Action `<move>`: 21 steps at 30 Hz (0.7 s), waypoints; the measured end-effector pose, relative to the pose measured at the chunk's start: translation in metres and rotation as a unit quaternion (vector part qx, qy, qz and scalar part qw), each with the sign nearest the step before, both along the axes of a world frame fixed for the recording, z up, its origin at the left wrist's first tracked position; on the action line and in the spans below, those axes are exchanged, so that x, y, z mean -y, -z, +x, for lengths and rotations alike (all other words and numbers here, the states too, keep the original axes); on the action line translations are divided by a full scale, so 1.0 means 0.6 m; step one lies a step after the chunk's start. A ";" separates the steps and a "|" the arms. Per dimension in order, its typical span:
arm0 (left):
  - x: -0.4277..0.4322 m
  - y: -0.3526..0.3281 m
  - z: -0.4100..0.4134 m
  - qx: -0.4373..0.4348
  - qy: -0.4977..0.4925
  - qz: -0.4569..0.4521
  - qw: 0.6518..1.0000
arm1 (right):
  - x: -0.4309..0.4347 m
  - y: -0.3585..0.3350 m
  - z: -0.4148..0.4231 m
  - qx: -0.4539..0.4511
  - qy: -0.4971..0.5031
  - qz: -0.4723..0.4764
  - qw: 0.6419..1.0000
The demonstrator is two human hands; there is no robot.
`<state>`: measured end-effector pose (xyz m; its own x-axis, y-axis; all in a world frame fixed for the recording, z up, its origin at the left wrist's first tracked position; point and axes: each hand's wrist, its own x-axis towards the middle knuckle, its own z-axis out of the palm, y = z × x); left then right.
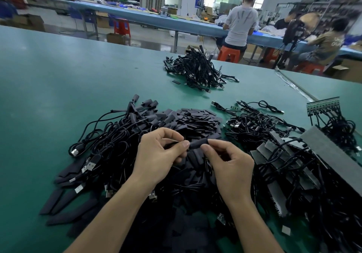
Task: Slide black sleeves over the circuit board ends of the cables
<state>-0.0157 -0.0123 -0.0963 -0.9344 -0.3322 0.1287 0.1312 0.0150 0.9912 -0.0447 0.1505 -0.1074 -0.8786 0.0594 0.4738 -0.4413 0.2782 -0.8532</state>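
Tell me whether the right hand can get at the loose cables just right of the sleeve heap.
Probably yes, once it lets go: the right hand pinches a sleeve, but those cables lie uncovered just beyond it.

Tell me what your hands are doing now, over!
Left hand pinches thin black cable end. Right hand pinches black sleeve, meeting it. Loose sleeves and cables heaped underneath; nothing blocking.
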 end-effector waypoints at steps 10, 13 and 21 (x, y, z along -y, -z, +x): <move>-0.001 0.006 0.000 0.002 -0.017 -0.038 0.999 | 0.009 0.000 0.005 0.075 -0.102 -0.028 0.992; -0.007 0.008 0.002 0.005 -0.029 -0.078 0.997 | 0.019 -0.002 0.014 0.045 -0.121 -0.051 0.990; -0.016 -0.004 0.018 -0.056 -0.039 -0.207 0.976 | 0.013 -0.006 0.005 0.028 -0.012 -0.088 0.996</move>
<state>-0.0050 -0.0030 -0.0940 -0.8810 -0.2996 0.3662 0.2201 0.4255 0.8778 -0.0416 0.1428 -0.1036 -0.9059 0.1162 0.4073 -0.3955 0.1116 -0.9116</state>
